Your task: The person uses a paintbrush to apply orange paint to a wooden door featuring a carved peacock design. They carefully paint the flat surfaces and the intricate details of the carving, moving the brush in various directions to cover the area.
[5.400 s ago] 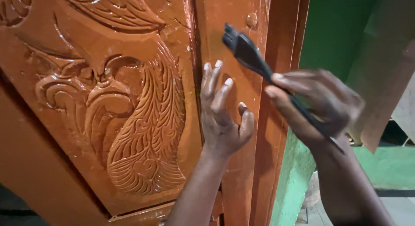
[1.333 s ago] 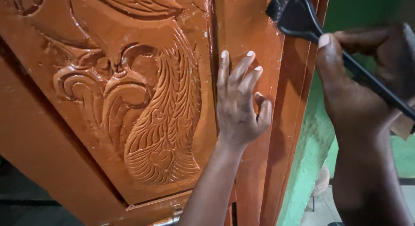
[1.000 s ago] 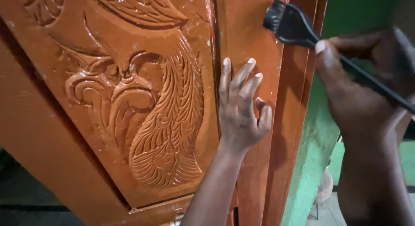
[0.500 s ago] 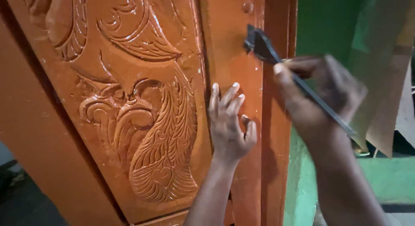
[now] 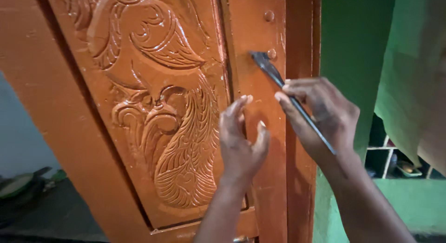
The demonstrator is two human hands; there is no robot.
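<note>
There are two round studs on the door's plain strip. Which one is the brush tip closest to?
The lower stud. The brush bristles lie right beside it, while the upper stud sits well above, clear of the brush held in the right hand.

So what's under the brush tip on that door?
The brush tip rests on the door's plain orange stile, just left of a round stud. The right hand holds its handle. The wood directly under the bristles is covered.

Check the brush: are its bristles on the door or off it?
On it: the brush in the right hand has its bristle tip pressed against the door.
</note>
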